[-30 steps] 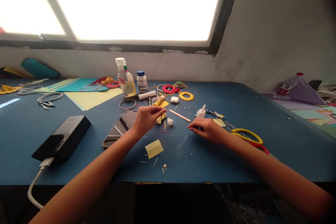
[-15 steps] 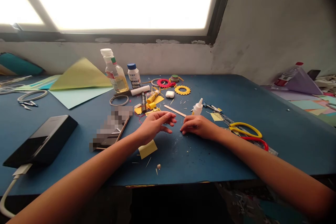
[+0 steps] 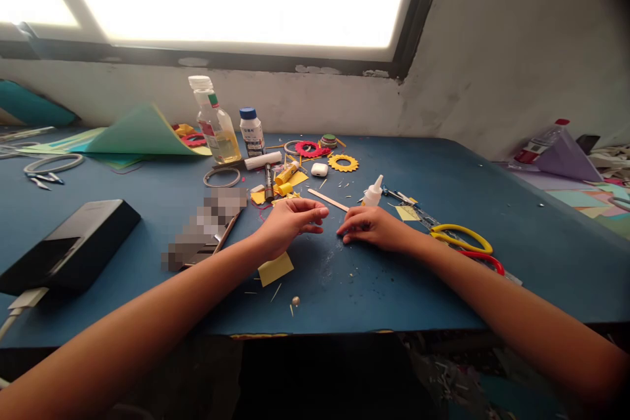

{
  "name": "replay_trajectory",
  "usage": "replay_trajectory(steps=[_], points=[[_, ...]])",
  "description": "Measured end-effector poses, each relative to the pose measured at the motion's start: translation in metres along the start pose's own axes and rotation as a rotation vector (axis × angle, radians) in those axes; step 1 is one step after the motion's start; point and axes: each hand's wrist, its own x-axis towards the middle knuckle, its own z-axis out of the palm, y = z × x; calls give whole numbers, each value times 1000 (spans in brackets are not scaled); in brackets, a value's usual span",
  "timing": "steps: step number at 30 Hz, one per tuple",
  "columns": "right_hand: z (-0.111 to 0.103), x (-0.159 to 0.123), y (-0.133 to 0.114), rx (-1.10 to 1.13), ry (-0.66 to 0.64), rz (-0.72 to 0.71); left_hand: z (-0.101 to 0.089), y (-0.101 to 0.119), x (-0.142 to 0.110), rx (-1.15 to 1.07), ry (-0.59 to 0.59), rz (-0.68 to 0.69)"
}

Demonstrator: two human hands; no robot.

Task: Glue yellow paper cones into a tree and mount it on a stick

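Observation:
My left hand [image 3: 291, 224] is just above the blue table [image 3: 433, 302], thumb and fingertips drawn together in a pinch; anything between them is too small to make out. My right hand [image 3: 375, 228] rests close to it with curled fingers, tips near the tabletop, and I cannot see what they hold, if anything. A wooden craft stick [image 3: 327, 199] lies just beyond both hands, its near end by my right knuckles. Behind the right hand stands a small white glue bottle [image 3: 373, 193]. A yellow paper square [image 3: 275, 269] lies below my left wrist.
Yellow and red-handled scissors [image 3: 462, 239] lie by my right forearm. To the left are a black power bank [image 3: 71, 246] and a partly blurred phone [image 3: 207, 230]. Farther back are a clear bottle [image 3: 219, 131], a blue-capped bottle [image 3: 252, 134], a yellow paper gear [image 3: 343, 163] and an earbud case [image 3: 319, 170].
My left thumb and fingers have closed together; the right hand is nearly still. At the back left, the paper sheets have shifted and curled, uncovering red and yellow pieces. The view tilted slightly.

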Motion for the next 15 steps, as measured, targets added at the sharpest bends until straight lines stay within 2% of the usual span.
replay_trajectory(steps=[7, 11, 15], points=[[5, 3, -7, -56, 80, 29, 1, -3, 1, 21, 39, 6], [-7, 3, -3, 36, -40, 7, 0, -2, -1, 58, 16, 12], [-15, 9, -1, -68, -151, -130, -1, -2, -2, 124, 6, 7]])
